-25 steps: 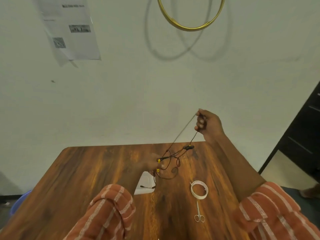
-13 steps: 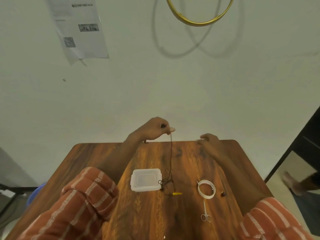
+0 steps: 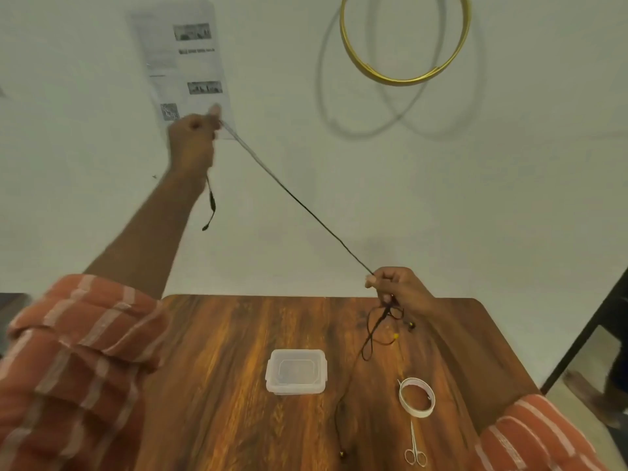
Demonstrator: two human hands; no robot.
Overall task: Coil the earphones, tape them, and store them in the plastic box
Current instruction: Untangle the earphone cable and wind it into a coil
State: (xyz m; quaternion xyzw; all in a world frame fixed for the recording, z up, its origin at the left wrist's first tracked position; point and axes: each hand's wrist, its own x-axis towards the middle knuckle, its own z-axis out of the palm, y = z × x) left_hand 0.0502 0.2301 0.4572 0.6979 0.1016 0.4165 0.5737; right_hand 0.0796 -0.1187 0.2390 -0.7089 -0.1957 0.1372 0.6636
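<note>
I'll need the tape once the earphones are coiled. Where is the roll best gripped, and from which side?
Take the tape roll by its ring wall, thumb outside and a finger inside the open centre, coming from above. It lies flat on the table, so the rim faces up. The near side is crowded by the scissors; the right hand is nearer, but its grip is on the earphone cord.

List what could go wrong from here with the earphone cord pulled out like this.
1. The earphone cord runs taut between the raised left hand and the right hand; a harder pull might strain it.
2. Loose loops hang tangled under the right hand, so coiling may knot them.
3. A strand trails past the plastic box toward the table's near edge and might snag on the tape roll or scissors.
</note>
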